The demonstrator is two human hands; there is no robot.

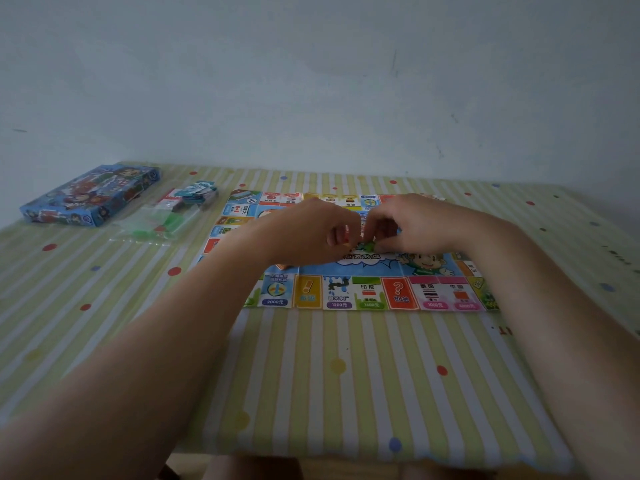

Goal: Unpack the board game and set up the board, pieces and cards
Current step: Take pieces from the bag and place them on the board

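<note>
Game board (346,292) spread flat mid-tabletop, nearer the far edge. Legible along its near row: "2000元", "自来水厂 1200元", "印尼 1600元", a red "机会" square with a question mark, "泰国", "中国". Over the board's centre, left hand (308,233) and right hand (419,223) fingertip to fingertip, fingers curled. Right hand pinching a small green piece (367,246); left hand's grip impossible to tell. Toward the far left corner, blue game box (90,197); just beside it, clear bag (162,216) of cards and green pieces. Striped, dotted tablecloth (311,375) beneath.
</note>
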